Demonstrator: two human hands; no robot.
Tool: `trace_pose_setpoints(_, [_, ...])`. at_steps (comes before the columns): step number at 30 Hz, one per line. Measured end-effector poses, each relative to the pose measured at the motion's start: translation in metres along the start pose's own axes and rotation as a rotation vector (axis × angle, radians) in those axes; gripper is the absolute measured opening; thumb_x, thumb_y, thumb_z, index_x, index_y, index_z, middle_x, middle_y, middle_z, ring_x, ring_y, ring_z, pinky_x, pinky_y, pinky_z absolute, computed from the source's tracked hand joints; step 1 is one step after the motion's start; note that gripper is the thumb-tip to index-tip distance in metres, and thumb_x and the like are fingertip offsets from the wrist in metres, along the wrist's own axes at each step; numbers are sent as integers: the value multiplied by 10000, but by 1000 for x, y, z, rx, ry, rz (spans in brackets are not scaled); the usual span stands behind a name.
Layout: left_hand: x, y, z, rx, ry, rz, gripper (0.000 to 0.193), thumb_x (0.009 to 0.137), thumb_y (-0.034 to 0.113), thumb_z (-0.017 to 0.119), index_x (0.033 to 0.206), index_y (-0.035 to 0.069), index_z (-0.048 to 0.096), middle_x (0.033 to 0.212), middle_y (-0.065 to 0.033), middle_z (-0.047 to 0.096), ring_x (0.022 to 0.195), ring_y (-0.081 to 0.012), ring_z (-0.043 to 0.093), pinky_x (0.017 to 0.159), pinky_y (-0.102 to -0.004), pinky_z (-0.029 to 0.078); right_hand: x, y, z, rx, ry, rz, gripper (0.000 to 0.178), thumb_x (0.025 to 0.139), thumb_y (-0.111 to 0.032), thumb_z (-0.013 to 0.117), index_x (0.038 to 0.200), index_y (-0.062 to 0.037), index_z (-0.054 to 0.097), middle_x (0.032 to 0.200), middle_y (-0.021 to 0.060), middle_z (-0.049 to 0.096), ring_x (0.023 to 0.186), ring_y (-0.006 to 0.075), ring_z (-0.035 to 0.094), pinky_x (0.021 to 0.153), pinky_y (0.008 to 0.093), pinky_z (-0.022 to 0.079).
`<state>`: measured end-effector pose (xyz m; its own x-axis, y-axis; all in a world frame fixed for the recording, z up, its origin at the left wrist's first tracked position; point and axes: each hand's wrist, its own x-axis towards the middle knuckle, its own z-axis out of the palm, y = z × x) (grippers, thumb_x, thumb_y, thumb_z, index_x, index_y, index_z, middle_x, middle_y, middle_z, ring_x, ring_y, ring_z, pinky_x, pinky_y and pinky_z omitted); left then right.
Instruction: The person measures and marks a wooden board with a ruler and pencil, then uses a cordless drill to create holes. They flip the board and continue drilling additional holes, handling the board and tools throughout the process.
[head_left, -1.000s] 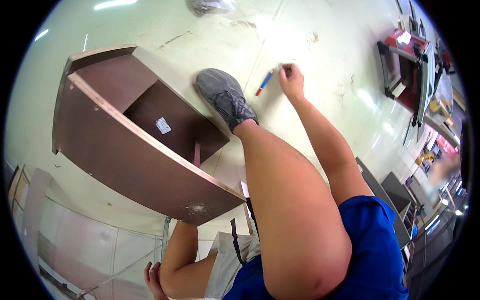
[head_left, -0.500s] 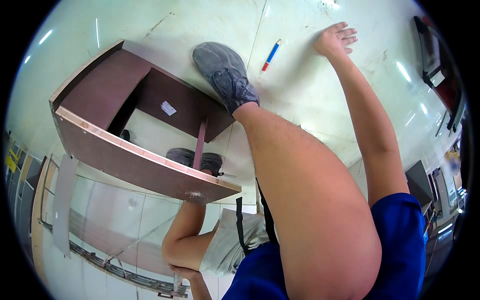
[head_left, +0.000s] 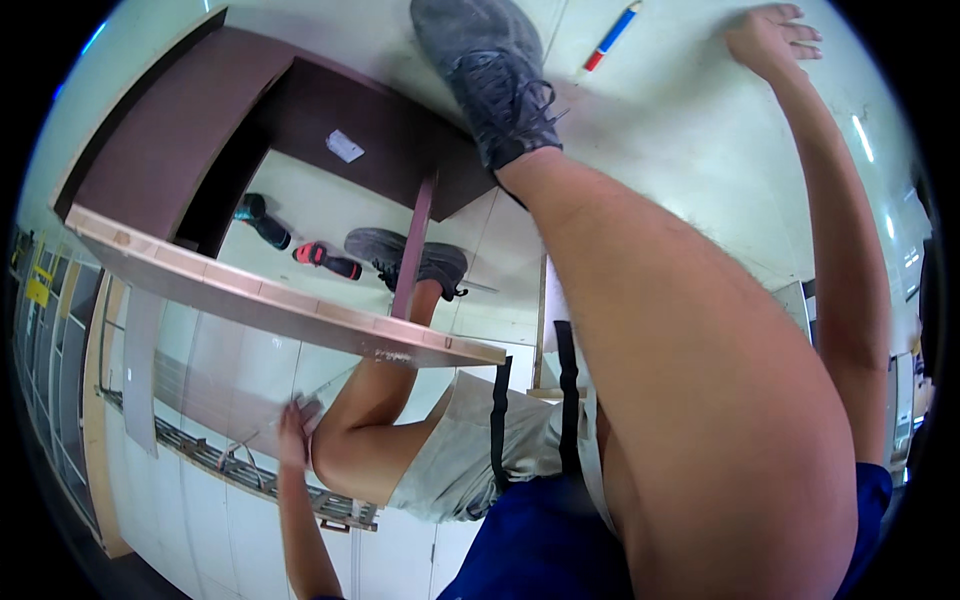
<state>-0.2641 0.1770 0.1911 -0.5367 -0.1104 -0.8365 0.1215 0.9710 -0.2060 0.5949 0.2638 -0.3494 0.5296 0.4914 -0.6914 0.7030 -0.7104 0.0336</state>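
My right hand (head_left: 775, 38) rests on the pale floor at the upper right, its fingers spread and nothing in them. Left of it lies a blue and red pencil (head_left: 612, 38), untouched. My left hand (head_left: 296, 432) is beside my bent left knee, smeared by motion, so its grip cannot be made out. In front of me a dark brown wooden cabinet frame (head_left: 270, 285) stands on the floor, with raw wood edges, a cross rail and a small white label (head_left: 345, 146) inside. My left shoe (head_left: 400, 258) shows through its opening, while my right shoe (head_left: 490, 80) is beside its far corner.
Through the frame's opening, a teal and black power tool (head_left: 262, 222) and a red and black one (head_left: 327, 261) lie on the floor. A metal ladder (head_left: 250, 478) lies at the lower left. Shelving (head_left: 50, 330) stands at the far left.
My left hand has come up from under my left thigh to beside the knee. The view has shifted, bringing both power tools into sight. My right hand stays on the floor.
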Motion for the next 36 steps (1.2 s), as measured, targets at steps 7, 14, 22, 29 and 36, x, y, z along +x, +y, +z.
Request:
trace_pose_setpoints(7, [62, 60, 131, -192, -393, 31, 427, 1026, 326, 471, 1378, 89, 427, 1275, -119, 588, 1129, -315, 615, 822, -488, 564, -29, -54, -6, -311, 125, 189, 753, 870, -281, 557, 1456, 37, 207, 1416, 316, 264, 1312, 437, 253, 1048, 509, 251])
trace_pose_setpoints(14, [110, 38, 176, -59, -512, 16, 399, 1022, 342, 477, 1316, 75, 513, 1139, -56, 648, 946, -211, 662, 740, -337, 573, -45, -62, -87, -371, -267, 121, 667, 852, -334, 629, 1384, -3, 400, 1199, 196, 579, 1086, 273, 570, 883, 343, 427])
trace_pose_setpoints(22, [127, -7, 189, -534, -872, 146, 372, 1005, 293, 493, 1282, 50, 544, 1133, -64, 646, 976, -183, 651, 794, -348, 564, -136, -182, -174, -46, -455, -274, 483, 916, -233, 621, 1318, 2, 494, 1225, 157, 616, 1099, 233, 612, 882, 354, 491])
trace_pose_setpoints(29, [160, -4, 287, -871, -1214, 297, 443, 984, 330, 503, 1296, 16, 531, 1184, -94, 641, 1057, -204, 638, 862, -385, 550, -432, -392, -223, -10, -623, -996, 412, 998, -253, 523, 1349, -37, 505, 1265, 112, 622, 1158, 214, 598, 989, 364, 449])
trace_pose_setpoints(36, [169, 1, 333, -1050, -1198, 350, 446, 970, 344, 523, 1285, 29, 539, 1177, -102, 637, 1044, -223, 635, 863, -399, 539, -581, -328, -228, -67, -524, -1190, 354, 961, -104, 547, 1293, 18, 527, 1174, 142, 638, 1109, 214, 595, 983, 345, 472])
